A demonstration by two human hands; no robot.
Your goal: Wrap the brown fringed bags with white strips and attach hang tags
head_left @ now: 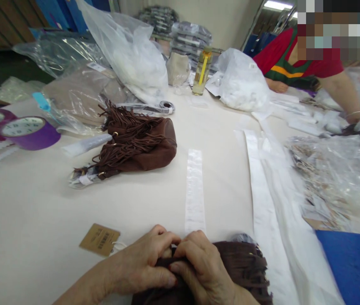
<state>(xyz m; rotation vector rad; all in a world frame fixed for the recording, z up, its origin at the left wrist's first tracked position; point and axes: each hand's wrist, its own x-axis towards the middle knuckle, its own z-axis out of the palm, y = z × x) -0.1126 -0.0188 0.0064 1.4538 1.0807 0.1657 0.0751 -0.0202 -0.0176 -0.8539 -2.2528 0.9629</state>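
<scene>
At the near edge of the table lies a dark brown fringed bag point(241, 264), partly cut off by the frame. My left hand point(144, 262) pinches its upper part, and my right hand point(199, 267) grips the same part right beside it, the fingertips nearly touching. Between the hands the exact spot held is hidden. A tan hang tag point(100, 239) with a barcode and white string sits left of my left hand. Just beyond the hands, a white strip point(195, 186) stretches away flat on the table. Farther off rests a second brown fringed bag point(141, 148) on its side.
Purple tape rolls point(32, 131) stand at the left. Plastic-wrapped goods point(78, 93), a yellow-capped bottle point(201, 72) and a stuffed white bag point(241, 80) line the back. Long white sheets point(262, 195), a clear plastic heap point(341, 169) and a blue folder point(351, 262) lie right. A co-worker point(322, 72) works there.
</scene>
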